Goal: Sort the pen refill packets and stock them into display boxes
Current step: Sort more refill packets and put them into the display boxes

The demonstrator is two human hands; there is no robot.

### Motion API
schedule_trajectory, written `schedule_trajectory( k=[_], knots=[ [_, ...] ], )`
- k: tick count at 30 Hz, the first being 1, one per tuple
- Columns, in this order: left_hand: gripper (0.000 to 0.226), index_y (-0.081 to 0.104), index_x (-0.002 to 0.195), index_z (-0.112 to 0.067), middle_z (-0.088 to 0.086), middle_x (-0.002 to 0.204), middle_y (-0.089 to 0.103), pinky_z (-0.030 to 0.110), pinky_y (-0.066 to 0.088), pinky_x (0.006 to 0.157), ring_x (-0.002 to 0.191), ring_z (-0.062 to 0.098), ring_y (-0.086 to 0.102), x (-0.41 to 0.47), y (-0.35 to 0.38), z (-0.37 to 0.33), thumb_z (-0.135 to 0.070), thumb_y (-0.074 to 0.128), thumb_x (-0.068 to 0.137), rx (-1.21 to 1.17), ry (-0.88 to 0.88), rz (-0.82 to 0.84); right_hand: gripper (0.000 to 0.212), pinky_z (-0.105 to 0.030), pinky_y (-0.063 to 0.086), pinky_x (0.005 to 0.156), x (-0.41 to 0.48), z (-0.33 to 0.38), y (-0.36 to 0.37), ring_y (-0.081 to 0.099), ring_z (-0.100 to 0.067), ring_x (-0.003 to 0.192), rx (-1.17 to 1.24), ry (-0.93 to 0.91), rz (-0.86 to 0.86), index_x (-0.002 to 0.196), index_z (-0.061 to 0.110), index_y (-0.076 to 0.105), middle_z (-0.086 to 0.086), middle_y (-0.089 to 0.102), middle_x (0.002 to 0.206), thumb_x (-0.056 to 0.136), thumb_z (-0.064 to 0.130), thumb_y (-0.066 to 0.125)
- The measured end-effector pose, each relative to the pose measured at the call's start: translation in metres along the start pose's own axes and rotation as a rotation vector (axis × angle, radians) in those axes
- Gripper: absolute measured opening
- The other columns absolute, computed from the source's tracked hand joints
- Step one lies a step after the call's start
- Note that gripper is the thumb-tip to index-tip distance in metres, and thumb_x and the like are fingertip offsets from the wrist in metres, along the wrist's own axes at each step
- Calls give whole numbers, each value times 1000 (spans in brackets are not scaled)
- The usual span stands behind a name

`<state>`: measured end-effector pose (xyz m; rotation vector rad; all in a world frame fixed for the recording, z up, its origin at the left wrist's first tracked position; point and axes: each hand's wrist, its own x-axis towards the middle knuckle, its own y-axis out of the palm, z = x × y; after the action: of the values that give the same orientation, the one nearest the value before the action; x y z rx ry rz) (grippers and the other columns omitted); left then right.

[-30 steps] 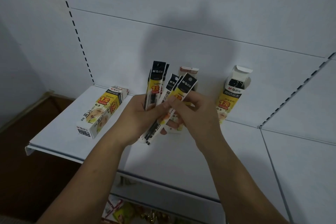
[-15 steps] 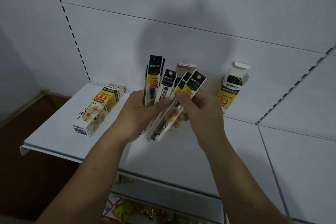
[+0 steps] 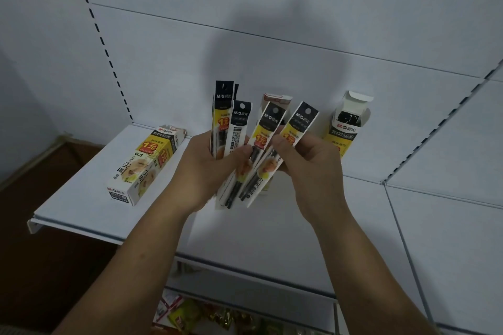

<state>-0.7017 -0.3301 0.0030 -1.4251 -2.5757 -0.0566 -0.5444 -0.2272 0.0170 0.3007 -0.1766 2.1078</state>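
My left hand [image 3: 206, 168] grips a fan of several black-and-yellow pen refill packets [image 3: 234, 130] above the white shelf [image 3: 81, 207]. My right hand [image 3: 310, 168] pinches the rightmost packet [image 3: 295, 133] of the fan, which leans to the right. A display box [image 3: 144, 163] lies flat on the shelf at the left. A second display box [image 3: 347, 122] stands upright with its lid open against the back wall at the right. A third box [image 3: 277, 98] stands behind the packets, mostly hidden.
The white back wall [image 3: 272, 22] has slotted uprights at the left and right. More white shelf [image 3: 449, 239] runs to the right. Coloured snack packets [image 3: 206, 315] lie on a lower level under the shelf edge. A brown floor shows at the left.
The packets have spread wider into a fan. My right hand has drawn the rightmost packet further right, away from the others. Both hands sit slightly higher in view.
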Motion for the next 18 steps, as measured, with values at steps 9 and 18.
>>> schedule_trajectory(
  k=[9, 18],
  knots=[
    [17, 77, 102, -23, -6, 99, 82, 29, 64, 83, 95, 16, 79, -2, -2, -4, -8, 73, 95, -59, 39, -75, 24, -61, 62, 82, -5, -1, 1, 77, -34, 98, 112, 12, 147, 114, 7, 77, -10, 79, 109, 91, 11, 75],
    [10, 77, 95, -19, 0, 90, 81, 28, 63, 72, 83, 19, 79, -4, 0, -5, -27, 73, 89, -27, 25, -49, 25, -51, 63, 70, -1, -2, 6, 76, -26, 85, -93, -17, 116, 114, 14, 75, -2, 79, 100, 90, 20, 79]
  ],
)
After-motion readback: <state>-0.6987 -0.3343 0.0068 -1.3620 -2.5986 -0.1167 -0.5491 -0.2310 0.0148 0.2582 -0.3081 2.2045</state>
